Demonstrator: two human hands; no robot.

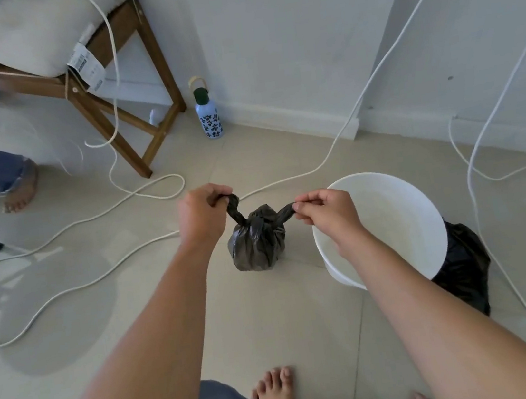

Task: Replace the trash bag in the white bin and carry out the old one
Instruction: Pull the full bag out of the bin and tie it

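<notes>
Head view, looking down at two bare forearms over pale floor tiles. Left hand (202, 213) curled tight round one twisted end of a small, full, crinkled dark-grey plastic trash bag (257, 242), that end pulled up and outward. Right hand (327, 212) pinching the other twisted end between thumb and fingertips, pulled the opposite way. Between the two hands and slightly below them, the bag's bulging body, with the two ends crossing in a knot at its top. Whether resting on the tiles or just lifted, cannot tell.

Just right of the right hand and partly under its wrist, a round white plastic bin (425, 210), unlined, bare white inside. Beyond the bin on its far right side, a loose black plastic bag (463, 265) lying crumpled on the floor, touching the bin's wall.

Past the left hand, white cables (151, 184) looping over the tiles. Farther off, near the wall, a light-blue flower-patterned bottle (209, 119) standing upright beside the leg of a wooden chair (148, 63) with a fluffy white cushion. Bare feet near the lower edge.
</notes>
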